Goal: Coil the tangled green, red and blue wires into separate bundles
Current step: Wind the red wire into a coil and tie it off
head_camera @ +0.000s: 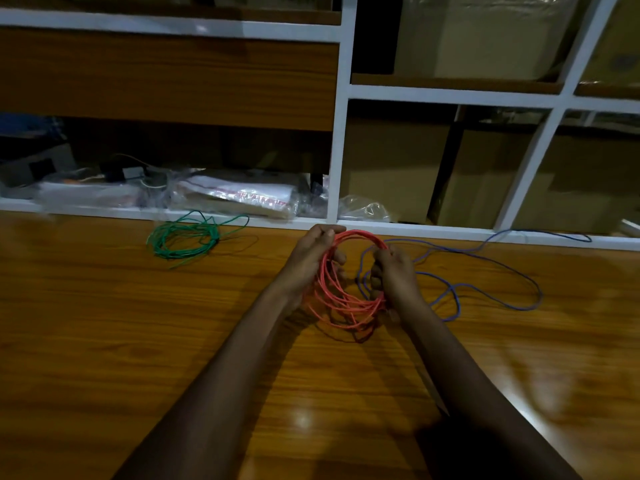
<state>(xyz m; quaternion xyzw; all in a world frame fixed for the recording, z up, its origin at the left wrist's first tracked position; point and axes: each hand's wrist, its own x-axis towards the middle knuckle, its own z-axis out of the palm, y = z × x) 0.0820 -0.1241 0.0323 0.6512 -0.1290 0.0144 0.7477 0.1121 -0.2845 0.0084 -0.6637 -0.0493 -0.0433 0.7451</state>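
On a glossy wooden table (104, 341), at far left, the green wire (180, 252) lies in a loose coil near the shelf edge, well apart from my hands, with a tail or two straying out. Toward the middle, my left hand (311, 259) curls its fingers round the left side of the red wire (348, 311), which is gathered into a round, many-stranded coil lifted just above the tabletop. My right hand (394, 277) grips the coil's opposite side, fingers closed on the strands. To the right, the blue wire (458, 304) sprawls uncoiled in wide loops across the table, one end trailing toward the shelf. The wire looks thin, light and springy (loops like these tend to fan open), so I judge it best held at two opposite sides with every strand pinched together.
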